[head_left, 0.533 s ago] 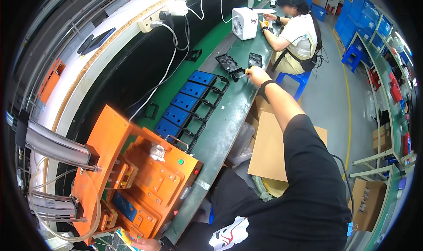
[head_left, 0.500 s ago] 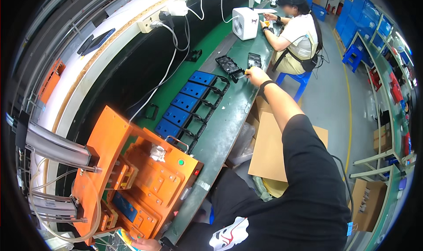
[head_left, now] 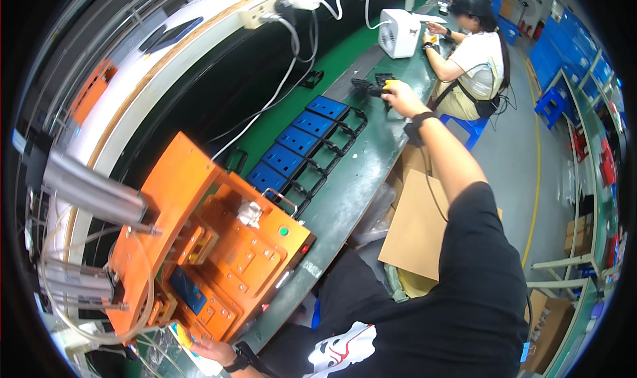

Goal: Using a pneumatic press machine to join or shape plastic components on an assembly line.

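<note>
Orange metal press fixture (head_left: 212,258) sits nearest on the green workbench (head_left: 352,192), with a green button on top and grey pneumatic cylinders (head_left: 93,192) on its left side. Left hand (head_left: 209,351) low at the fixture's near corner, fingers curled on a small yellow piece (head_left: 182,340); grip only partly visible, looks closed on it. Beyond the fixture, a row of 4 blue rectangular plates in black plastic frames (head_left: 302,146) lies along the bench. Right hand (head_left: 401,99) reaches far out past the row, black wristband on the wrist, fingers closed around a small black plastic part (head_left: 371,89) beside more black parts on the bench. Brown cardboard sheet (head_left: 418,225) lies under the right arm, off the bench edge. Farther on, a white box-shaped device (head_left: 398,33) stands on the bench, and a seated person in a pale shirt (head_left: 474,59) works beside it.
</note>
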`<state>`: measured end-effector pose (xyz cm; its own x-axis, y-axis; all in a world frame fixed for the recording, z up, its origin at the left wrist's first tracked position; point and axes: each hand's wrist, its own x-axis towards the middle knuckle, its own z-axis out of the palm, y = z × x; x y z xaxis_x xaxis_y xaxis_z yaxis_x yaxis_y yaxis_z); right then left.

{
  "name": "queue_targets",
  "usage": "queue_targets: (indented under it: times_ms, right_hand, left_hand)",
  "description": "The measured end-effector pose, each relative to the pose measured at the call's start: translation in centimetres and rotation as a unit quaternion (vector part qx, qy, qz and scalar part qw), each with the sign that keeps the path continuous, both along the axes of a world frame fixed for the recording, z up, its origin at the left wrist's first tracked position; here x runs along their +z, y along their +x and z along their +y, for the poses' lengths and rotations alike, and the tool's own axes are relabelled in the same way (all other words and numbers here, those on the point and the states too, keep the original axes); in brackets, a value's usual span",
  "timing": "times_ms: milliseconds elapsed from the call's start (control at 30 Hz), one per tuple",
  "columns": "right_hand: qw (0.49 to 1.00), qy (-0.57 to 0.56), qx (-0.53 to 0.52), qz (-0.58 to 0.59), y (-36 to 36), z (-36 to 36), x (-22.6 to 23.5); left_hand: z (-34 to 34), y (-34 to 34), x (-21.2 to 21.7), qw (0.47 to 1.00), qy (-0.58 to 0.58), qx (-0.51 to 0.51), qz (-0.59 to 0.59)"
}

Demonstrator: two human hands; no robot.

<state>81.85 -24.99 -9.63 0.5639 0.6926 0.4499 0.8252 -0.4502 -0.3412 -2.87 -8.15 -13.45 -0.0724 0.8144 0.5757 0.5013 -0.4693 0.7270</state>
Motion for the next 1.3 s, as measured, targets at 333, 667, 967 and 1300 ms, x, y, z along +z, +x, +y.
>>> queue_targets:
  times_ms: [333, 667, 967, 1300]
  right_hand:
    - [0.931, 0.181, 0.189, 0.255, -25.8, -8.9, 16.7]
    - [0.767, 0.066, 0.635, 0.069, -52.3, 0.4, 15.4]
    - [0.799, 0.054, 0.596, -0.061, -60.3, 11.6, 10.4]
    - [0.823, -0.015, 0.561, -0.087, -62.5, 13.3, 10.7]
  left_hand:
    - [-0.3, 2.6, 2.6, 0.988, 0.129, -0.089, -0.009]
    - [-5.1, -3.6, 3.7, 0.994, 0.016, -0.047, -0.097]
    - [-6.1, -13.4, -2.3, 0.96, -0.07, 0.038, 0.267]
    - [-6.2, -13.5, -3.7, 0.965, -0.108, 0.042, 0.236]
